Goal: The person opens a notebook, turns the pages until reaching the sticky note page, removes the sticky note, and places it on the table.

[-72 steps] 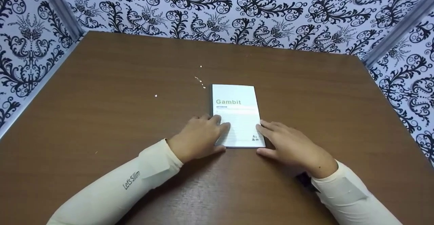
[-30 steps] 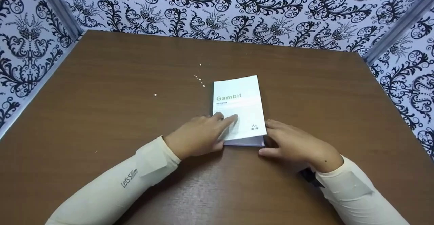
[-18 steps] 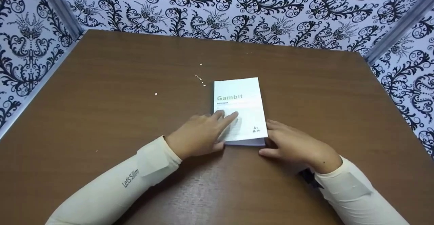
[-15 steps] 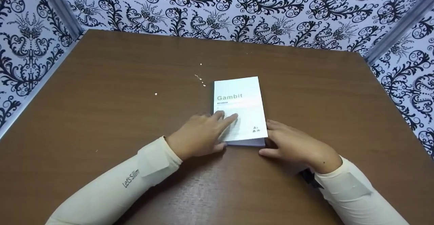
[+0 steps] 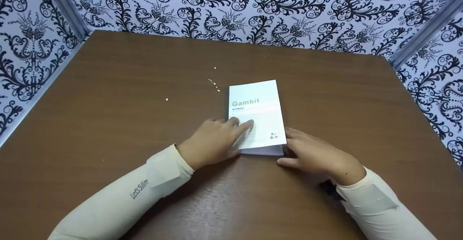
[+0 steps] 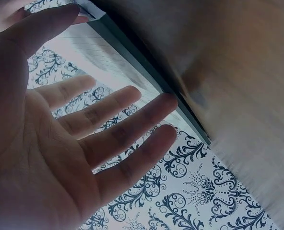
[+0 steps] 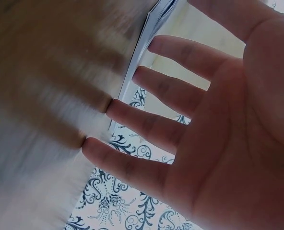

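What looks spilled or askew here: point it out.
White specks lie scattered left of the notebook, like stray crumbs or scraps; can't tell which. The notebook's front cover sits askew, its near right corner lifted off the pages.

The notebook is showing "Gambit" and small "NOTEBOOK" at ten o'clock, "A5" at five; the left sleeve is bearing "Let's Slim".

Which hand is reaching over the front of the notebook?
The left hand, partly covering the lower left of the notebook; the right hand is beside its right edge instead.
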The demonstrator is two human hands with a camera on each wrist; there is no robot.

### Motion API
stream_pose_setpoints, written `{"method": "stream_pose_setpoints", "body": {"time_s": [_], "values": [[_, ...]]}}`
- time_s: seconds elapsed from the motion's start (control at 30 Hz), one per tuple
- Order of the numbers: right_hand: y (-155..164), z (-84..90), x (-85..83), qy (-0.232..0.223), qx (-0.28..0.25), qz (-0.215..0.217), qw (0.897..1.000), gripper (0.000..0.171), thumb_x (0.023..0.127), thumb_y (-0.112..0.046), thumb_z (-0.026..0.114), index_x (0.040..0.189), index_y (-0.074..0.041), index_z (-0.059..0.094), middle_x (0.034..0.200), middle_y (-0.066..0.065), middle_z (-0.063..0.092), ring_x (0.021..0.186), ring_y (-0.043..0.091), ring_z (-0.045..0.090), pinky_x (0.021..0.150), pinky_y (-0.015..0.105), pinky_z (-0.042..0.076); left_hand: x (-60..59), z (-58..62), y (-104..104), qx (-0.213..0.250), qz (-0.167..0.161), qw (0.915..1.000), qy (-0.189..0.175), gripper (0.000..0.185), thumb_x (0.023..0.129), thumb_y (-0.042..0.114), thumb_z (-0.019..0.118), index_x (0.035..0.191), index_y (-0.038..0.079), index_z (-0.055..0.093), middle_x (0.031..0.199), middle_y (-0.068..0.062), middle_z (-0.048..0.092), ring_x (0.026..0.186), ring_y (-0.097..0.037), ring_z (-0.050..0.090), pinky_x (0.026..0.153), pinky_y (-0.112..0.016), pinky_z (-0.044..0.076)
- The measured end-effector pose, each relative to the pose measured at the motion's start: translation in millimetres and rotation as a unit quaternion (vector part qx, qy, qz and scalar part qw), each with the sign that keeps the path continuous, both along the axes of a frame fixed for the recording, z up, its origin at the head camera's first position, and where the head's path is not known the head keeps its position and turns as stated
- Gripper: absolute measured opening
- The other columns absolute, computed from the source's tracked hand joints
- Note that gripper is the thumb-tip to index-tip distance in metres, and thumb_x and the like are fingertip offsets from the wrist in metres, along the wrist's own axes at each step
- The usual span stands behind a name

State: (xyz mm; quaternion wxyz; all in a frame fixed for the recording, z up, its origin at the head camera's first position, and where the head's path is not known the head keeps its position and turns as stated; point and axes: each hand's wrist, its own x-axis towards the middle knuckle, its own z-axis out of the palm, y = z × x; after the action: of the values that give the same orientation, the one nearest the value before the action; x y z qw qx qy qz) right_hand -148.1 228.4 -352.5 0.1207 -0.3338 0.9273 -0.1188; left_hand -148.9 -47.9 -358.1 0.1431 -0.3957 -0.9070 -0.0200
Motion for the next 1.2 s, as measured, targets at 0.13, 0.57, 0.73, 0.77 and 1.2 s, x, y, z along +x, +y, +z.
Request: {"method": "stream_pose_setpoints", "body": {"time_s": [0.13,0.57,0.73,0.77,1.2], "values": [[-1.1,-1.3,-1.2,0.019,0.006,0.014,1.000,0.057,0.092,-0.029,0.072,0.142,-0.008,0.055,0.149,0.020,0.049,0.140,0.039,0.044,0.113,0.053,0.037,-0.2,2.4,-1.0,0.000,-0.002,1.0000,-0.001,0.068,0.082,0.032,0.076,0.142,0.015,0.049,0.107,-0.008,0.068,0.080,-0.025,0.069,0.069,-0.043,0.056],[-1.2,1.1,0.2,0.017,0.031,0.009,0.999,0.060,0.095,-0.033,0.067,0.148,-0.010,0.049,0.154,0.019,0.044,0.143,0.043,0.039,0.113,0.057,0.035,1.2,15.3,1.5,0.051,-0.005,0.9986,0.013,0.075,0.086,0.030,0.069,0.152,0.016,0.038,0.125,-0.008,0.067,0.084,-0.029,0.071,0.069,-0.042,0.056],[-1.7,2.5,0.5,0.013,0.031,0.010,0.999,0.059,0.095,-0.031,0.066,0.147,-0.009,0.049,0.155,0.020,0.043,0.143,0.043,0.039,0.114,0.057,0.034,1.8,20.2,2.1,0.071,0.003,0.9971,0.026,0.077,0.088,0.030,0.067,0.156,0.017,0.033,0.132,-0.007,0.064,0.088,-0.029,0.071,0.071,-0.041,0.057],[-1.8,2.6,0.5,0.012,0.030,0.010,0.999,0.059,0.095,-0.031,0.066,0.147,-0.009,0.049,0.155,0.020,0.043,0.143,0.043,0.039,0.114,0.057,0.034,1.9,21.5,2.2,0.074,0.005,0.9969,0.027,0.078,0.088,0.031,0.066,0.157,0.017,0.032,0.134,-0.007,0.063,0.091,-0.028,0.071,0.072,-0.041,0.057],[-1.2,1.1,0.8,0.017,0.031,0.007,0.999,0.059,0.095,-0.032,0.067,0.147,-0.010,0.050,0.155,0.018,0.043,0.143,0.042,0.039,0.115,0.057,0.033,1.4,36.9,2.3,0.089,-0.001,0.9959,0.019,0.075,0.091,0.030,0.059,0.158,0.022,0.027,0.159,-0.010,0.038,0.137,-0.031,0.048,0.101,-0.050,0.045]]}}
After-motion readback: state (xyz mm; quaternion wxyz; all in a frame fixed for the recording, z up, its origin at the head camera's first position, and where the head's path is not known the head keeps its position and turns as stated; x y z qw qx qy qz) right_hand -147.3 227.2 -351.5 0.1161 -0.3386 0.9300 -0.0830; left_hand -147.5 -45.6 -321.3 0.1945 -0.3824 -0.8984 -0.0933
